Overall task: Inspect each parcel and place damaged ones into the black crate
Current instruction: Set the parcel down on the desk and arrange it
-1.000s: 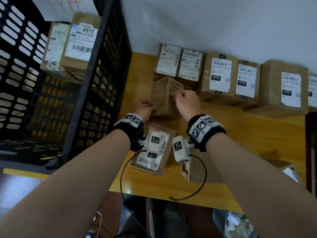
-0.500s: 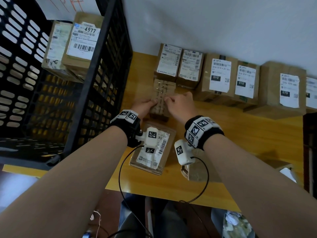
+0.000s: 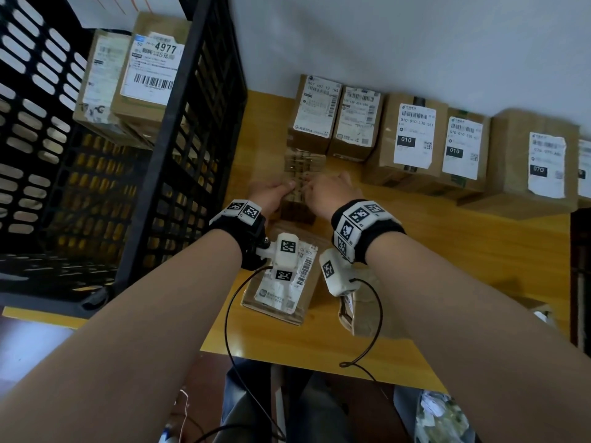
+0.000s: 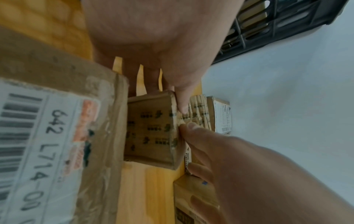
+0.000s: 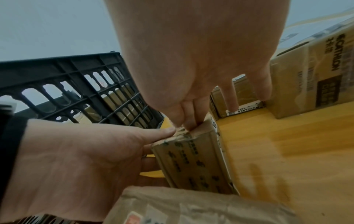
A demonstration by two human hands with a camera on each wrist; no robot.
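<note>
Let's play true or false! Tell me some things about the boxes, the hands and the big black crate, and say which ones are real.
1. Both hands hold the small taped parcel. True: the left hand and the right hand grip it from either side.
2. The black crate has nothing in it. False: two labelled parcels lie inside.
3. The held parcel is over the wooden table. True.
4. The row of parcels by the wall has no labels. False: each shows a white label.
5. The crate stands on the person's right. False: it is on their left.
</note>
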